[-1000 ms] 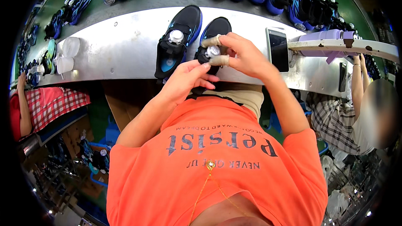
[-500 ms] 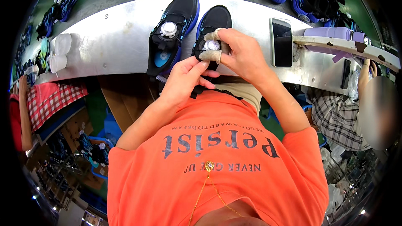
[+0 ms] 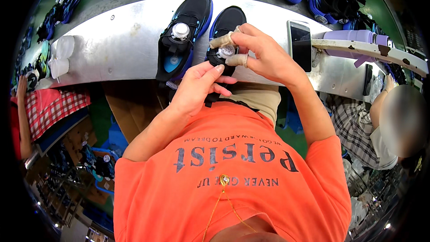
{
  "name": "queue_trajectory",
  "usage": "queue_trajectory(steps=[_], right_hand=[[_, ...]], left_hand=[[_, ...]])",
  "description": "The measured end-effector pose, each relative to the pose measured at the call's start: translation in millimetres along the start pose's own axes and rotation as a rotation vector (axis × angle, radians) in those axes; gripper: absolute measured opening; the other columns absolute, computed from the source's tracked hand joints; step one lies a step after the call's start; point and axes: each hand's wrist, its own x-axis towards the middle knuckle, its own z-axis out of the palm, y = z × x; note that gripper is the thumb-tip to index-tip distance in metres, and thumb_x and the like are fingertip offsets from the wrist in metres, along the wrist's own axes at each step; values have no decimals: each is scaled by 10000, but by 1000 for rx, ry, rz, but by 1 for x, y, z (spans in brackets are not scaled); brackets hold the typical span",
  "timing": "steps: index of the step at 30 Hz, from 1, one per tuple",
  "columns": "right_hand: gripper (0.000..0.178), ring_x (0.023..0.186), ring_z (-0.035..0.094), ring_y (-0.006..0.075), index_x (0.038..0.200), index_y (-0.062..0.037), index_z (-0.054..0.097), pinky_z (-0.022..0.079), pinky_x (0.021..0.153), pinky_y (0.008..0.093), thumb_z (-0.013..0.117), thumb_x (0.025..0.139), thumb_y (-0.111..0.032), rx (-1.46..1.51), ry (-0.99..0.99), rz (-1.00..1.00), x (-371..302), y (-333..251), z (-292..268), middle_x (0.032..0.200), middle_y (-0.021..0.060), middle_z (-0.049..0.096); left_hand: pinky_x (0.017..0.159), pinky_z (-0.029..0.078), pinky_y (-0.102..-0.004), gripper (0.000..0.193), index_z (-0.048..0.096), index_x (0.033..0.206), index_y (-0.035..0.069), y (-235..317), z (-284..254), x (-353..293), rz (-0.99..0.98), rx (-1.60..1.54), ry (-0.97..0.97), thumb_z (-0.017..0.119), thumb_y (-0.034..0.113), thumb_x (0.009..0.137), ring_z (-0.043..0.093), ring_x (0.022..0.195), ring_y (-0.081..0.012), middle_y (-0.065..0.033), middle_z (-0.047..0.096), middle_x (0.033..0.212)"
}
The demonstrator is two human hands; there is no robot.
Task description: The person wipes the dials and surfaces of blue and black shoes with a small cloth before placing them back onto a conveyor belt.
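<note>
A black shoe (image 3: 229, 20) with a blue sole lies toe away from me on the metal bench. My right hand (image 3: 264, 54), with beige finger covers, has thumb and forefinger around the round white dial (image 3: 226, 51) on its tongue. At the shoe's near end, my left hand (image 3: 197, 85) is closed, thumb pressed against the forefinger at the collar; exactly what it pinches is partly hidden. Beside it on the left, a matching shoe (image 3: 192, 11) stands untouched, with a white dial (image 3: 180, 31) and a blue insole (image 3: 172, 62).
A phone (image 3: 299, 45) lies right of the shoes, beside a chipped white rail (image 3: 354, 46) and a lilac bottle (image 3: 349, 37). Clear plastic cups (image 3: 59, 67) stand at the left. More shoes (image 3: 329, 0) line the far belt. Other people sit at both sides.
My right hand has turned around the dial: its forefinger has swung to the left and its thumb to the right. My left hand stays almost where it was.
</note>
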Motion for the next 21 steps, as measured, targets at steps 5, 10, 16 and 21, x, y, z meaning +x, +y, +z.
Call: queue_trajectory(steps=[5, 10, 16, 21], right_hand=[[316, 751, 562, 269, 1072, -118, 635, 467, 656, 348, 687, 760, -109, -15, 136, 138, -9, -6, 20, 832, 92, 535], [282, 732, 579, 284, 1044, -118, 639, 476, 649, 367, 687, 767, -133, -3, 46, -13, -1, -7, 3, 850, 94, 555], [249, 760, 577, 283, 987, -112, 638, 474, 652, 367, 705, 753, -163, -95, 200, 142, -6, -8, 28, 854, 101, 555], [299, 757, 580, 292, 965, -95, 634, 479, 666, 376, 732, 714, -225, -163, 89, 176, 2, -18, 15, 827, 102, 563]], left_hand=[[651, 555, -275, 227, 562, 1027, -32, -2, 8, 1, 23, -45, 22, 463, 170, 994, 663, 957, -228, -123, 621, 1057], [634, 562, -276, 262, 553, 1089, -46, 0, 4, 2, 6, 4, -19, 452, 177, 996, 664, 966, -242, -132, 612, 1089], [600, 571, -268, 304, 544, 1128, -57, -1, 9, 2, 48, -8, -2, 446, 197, 994, 669, 950, -261, -145, 607, 1119], [578, 574, -273, 330, 551, 1124, -72, 3, 14, 0, 46, 46, 26, 472, 215, 982, 677, 923, -265, -147, 607, 1126]])
